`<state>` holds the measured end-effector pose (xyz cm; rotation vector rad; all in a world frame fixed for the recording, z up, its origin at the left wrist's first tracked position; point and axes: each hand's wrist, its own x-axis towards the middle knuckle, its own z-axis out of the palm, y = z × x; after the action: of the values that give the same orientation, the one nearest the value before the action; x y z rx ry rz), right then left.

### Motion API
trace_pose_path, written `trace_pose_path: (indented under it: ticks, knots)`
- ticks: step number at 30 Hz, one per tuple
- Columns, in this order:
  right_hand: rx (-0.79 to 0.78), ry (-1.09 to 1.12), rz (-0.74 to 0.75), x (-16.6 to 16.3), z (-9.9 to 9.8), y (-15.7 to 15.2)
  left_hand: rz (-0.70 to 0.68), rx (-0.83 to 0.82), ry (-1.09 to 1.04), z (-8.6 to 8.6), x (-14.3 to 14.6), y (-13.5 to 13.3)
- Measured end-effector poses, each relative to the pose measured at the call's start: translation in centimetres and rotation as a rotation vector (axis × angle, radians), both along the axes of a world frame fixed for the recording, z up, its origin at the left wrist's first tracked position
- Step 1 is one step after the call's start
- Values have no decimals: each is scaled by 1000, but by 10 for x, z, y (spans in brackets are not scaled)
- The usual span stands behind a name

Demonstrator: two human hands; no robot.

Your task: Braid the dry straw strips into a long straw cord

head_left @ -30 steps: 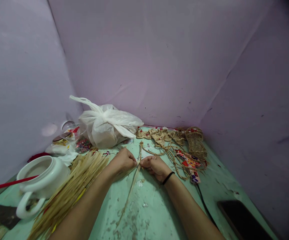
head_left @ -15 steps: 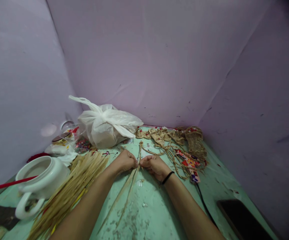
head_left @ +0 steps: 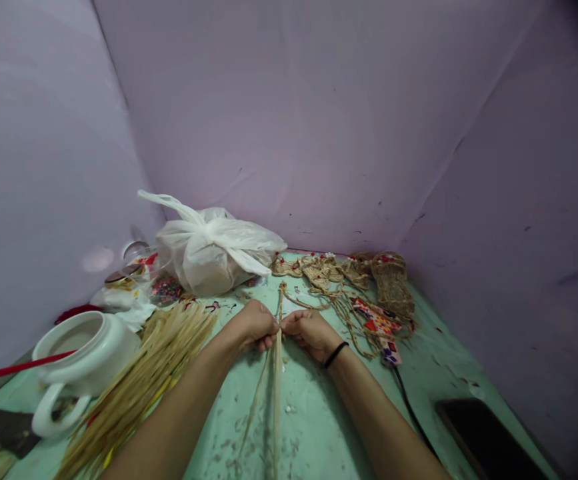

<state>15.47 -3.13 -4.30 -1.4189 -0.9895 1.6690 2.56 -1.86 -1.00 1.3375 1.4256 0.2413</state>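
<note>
A thin braid of straw-coloured fibre point(head_left: 281, 305) runs up from between my hands to a knotted end on the green tabletop. My left hand point(head_left: 257, 325) is closed in a pinch on the fibre strands just below the braided part. From the other side, my right hand point(head_left: 311, 332), with a black band at its wrist, pinches the same spot, its fingertips almost meeting the left ones. Loose flat fibre strands point(head_left: 277, 407) hang down from the pinch toward the front of the table. Exactly which strand each hand grips is hidden by the fingers.
Left of my arm lies a bundle of dry fibre strips point(head_left: 139, 387) beside a white ceramic pot point(head_left: 113, 347). Behind are a tied white plastic bag point(head_left: 213, 253) and finished braided pieces point(head_left: 323, 273). At right are a patterned cloth-like piece point(head_left: 379, 323), a black cord point(head_left: 409, 407) and a phone point(head_left: 489, 433).
The loose strands have swung from the left to hang nearly straight down, with one still slanting left. My left hand has shifted slightly right, its lower fingers more visible.
</note>
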Motion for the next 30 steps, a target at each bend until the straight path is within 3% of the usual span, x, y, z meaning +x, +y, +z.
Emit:
trace_pose_path:
  ticks: [9, 15, 21, 26, 30]
  knots:
    - [-19, 35, 41, 4, 3, 0, 98, 61, -26, -14, -2, 4]
    - [12, 86, 114, 7, 1, 1, 64, -72, -185, -14, 0, 3]
    - [43, 81, 146, 9, 1, -1, 50, 15, -37, -14, 2, 2]
    - [-1, 34, 105, 6, 1, 0, 45, 120, -92, -13, 1, 1]
    - [4, 13, 108, 6, -1, 1, -44, 65, -195, -13, -5, 3]
